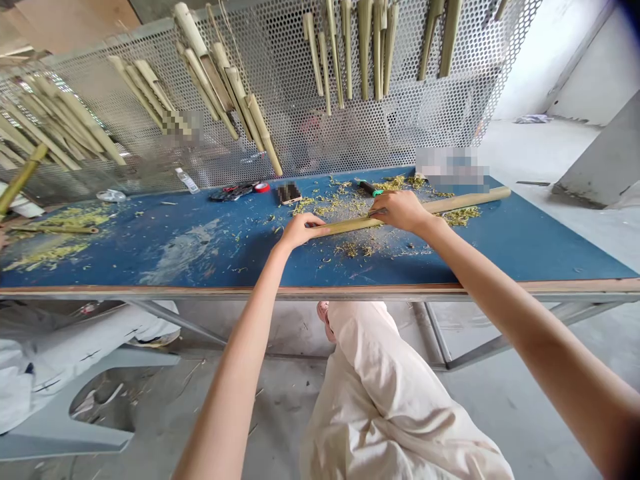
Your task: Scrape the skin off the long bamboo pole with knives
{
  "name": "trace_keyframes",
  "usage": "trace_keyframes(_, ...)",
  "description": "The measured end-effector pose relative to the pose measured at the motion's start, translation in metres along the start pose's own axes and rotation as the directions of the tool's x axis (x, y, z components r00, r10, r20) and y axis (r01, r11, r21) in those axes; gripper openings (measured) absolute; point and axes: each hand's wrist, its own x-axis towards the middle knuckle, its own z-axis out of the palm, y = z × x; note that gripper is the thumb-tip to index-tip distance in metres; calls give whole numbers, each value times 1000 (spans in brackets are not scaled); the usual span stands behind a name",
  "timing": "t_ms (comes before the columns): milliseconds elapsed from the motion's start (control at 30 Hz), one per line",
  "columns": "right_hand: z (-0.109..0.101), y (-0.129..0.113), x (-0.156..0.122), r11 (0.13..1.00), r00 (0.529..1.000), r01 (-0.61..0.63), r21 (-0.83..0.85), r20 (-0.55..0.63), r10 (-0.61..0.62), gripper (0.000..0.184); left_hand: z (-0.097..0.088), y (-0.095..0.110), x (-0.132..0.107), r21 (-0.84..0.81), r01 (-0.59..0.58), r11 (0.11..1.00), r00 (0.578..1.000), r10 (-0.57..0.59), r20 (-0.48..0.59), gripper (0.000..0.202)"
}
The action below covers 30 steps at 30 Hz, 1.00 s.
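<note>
A long pale bamboo stick (pixel 465 200) lies across the blue tabletop (pixel 200 240), running from the middle to the right. My left hand (pixel 300 229) is closed over its near left end, pressing it onto the table. My right hand (pixel 400 210) is closed on a thin blade-like tool held against the stick's middle; the tool is mostly hidden by the fingers. Green-yellow shavings (pixel 350 200) lie scattered around both hands. A green-handled tool (pixel 371 189) rests just behind my right hand.
A perforated metal panel (pixel 300 133) stands behind the table with many bamboo sticks hanging on it. Scissors and red tape (pixel 245 190) and a small dark block (pixel 289 193) lie at the back. Another person in white sits at the left (pixel 30 373). My legs are under the table.
</note>
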Motion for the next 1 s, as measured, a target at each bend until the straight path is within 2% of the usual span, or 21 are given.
trace_keyframes(267, 5, -23, 9, 995, 995, 96, 33, -21, -96, 22, 5, 1, -1, 13, 13, 1000, 999, -12, -31, 35)
trace_keyframes(533, 4, -28, 17, 990, 990, 140, 15, 3, -140, 25, 7, 2, -2, -7, 3, 1000, 999, -3, -43, 36)
trace_keyframes(833, 5, -65, 39, 984, 983, 176, -9, 48, -175, 28, 7, 4, -1, -52, 13, 999, 1000, -14, -23, 40)
trace_keyframes(1000, 4, -59, 33, 990, 989, 144, 0, 41, -144, 25, 7, 2, 0, -42, 6, 999, 999, -8, -41, 44)
